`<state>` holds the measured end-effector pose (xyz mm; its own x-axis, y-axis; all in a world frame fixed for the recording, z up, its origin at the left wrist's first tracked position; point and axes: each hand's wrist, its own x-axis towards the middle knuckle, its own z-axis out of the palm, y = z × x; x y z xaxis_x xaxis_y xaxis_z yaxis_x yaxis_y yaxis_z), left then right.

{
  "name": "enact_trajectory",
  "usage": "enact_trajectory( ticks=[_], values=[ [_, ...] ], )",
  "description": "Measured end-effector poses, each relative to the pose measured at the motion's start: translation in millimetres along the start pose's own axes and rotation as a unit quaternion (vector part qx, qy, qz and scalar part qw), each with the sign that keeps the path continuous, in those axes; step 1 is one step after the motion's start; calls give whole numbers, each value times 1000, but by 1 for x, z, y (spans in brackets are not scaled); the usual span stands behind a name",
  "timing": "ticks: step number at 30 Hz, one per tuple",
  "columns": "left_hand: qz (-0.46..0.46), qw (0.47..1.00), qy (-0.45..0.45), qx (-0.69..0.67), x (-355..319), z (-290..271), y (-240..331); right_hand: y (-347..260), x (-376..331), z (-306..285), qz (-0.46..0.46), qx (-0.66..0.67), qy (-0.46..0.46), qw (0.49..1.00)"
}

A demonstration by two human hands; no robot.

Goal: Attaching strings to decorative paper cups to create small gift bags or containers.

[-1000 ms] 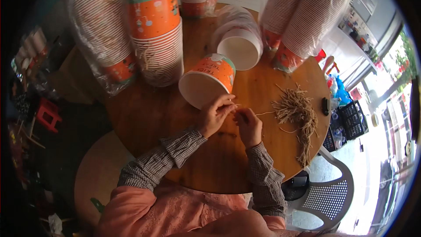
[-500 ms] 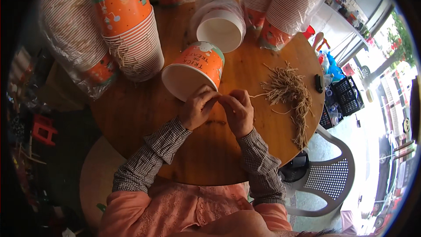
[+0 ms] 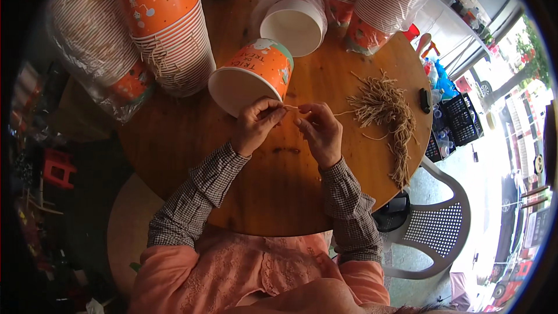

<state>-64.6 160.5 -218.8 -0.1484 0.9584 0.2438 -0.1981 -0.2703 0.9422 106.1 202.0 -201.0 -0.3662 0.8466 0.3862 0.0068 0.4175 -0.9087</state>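
An orange paper bucket point(image 3: 251, 60) with a green base band lies on its side, its white mouth turned toward me. At its rim, my left hand point(image 3: 257, 126) pinches a thin tan cord point(image 3: 293, 107) between thumb and fingertips. Just to the right, my right hand point(image 3: 322, 136) has its fingers curled on the same cord, the thumb a little apart from the forefinger. A tan strand continues beyond the right hand toward a loose bundle of cords point(image 3: 381, 104) on the table. Whether the cord passes through the bucket's wall is hidden by the left fingers.
The round wooden table point(image 3: 273, 192) carries a stack of orange buckets point(image 3: 183, 58) at left, some with cords hanging. Plastic-wrapped stacks point(image 3: 96, 35) stand behind it and at back right. A wrapped white bucket point(image 3: 293, 28) lies at the back. A grey chair point(image 3: 436, 227) stands right.
My right thumb and fingers have parted somewhat, and a short length of cord now shows between the hands. The whole scene has shifted slightly upward in the view.
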Motion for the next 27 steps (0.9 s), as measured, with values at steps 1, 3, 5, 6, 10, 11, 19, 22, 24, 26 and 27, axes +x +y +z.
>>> enact_trajectory(
  ticks=[1,3,5,6,10,11,19,22,24,26,27],
  values=[
    [5,1000,-1,15,-2,0,2,0,0,1,17,12,-4,1000],
    [10,999,-2,31,-2,0,2,3,-1,2,25,45,-9,999],
    [24,999,-15,46,-1,-1,0,4,-2,3,33,77,-14,996],
    [23,999,-15,46,-1,0,-1,3,-2,3,22,78,-10,997],
    [54,994,-23,94,-1,7,4,2,-2,0,5,43,2,999],
    [70,992,-22,100,-1,9,6,-1,-2,-1,3,71,17,997],
    [113,972,9,204,2,-5,0,-15,6,-14,-182,-133,90,970],
    [19,993,9,116,2,-6,13,-15,4,-14,-180,-202,-17,963],
    [-40,998,1,47,0,-4,17,-15,2,-11,-172,-195,-54,964],
    [-49,998,-28,36,-2,1,16,-15,1,-7,-126,-100,-94,983],
    [-52,998,-29,35,-3,2,16,-14,1,-7,-124,-99,-93,983]
  ],
)
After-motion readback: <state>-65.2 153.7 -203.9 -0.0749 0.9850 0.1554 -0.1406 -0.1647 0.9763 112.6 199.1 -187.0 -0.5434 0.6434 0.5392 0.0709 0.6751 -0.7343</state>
